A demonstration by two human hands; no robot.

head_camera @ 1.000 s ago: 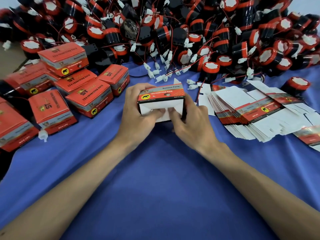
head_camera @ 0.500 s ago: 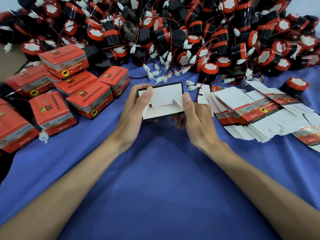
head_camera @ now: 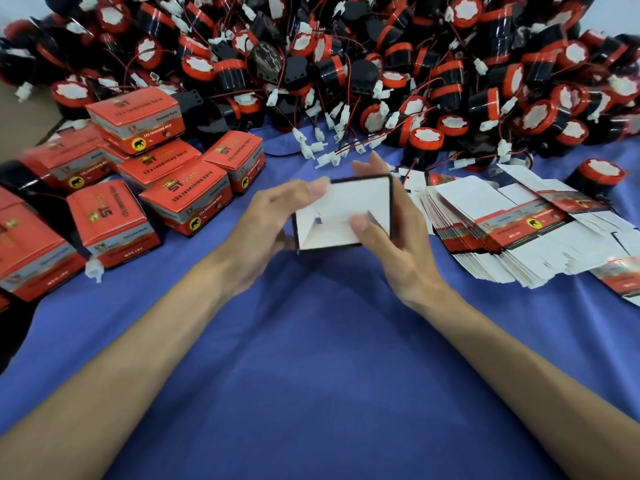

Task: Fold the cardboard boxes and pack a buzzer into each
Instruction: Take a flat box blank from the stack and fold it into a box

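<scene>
Blue-clothed table [head_camera: 311, 358], centre: left hand [head_camera: 263, 230] and right hand [head_camera: 398, 254] each have a grip on one box [head_camera: 363, 199], flapped end turned towards the wearer, thumbs on its white flaps, evidently to lock them. Buzzers [head_camera: 346, 64] heaped behind, within reach for packing.

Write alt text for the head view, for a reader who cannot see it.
A left hand and a right hand hold a half-folded box over a blue cloth, its white flaps facing the camera, the right thumb on a flap. Closed red boxes lie at the left, flat boxes at the right, a pile of buzzers behind.
</scene>
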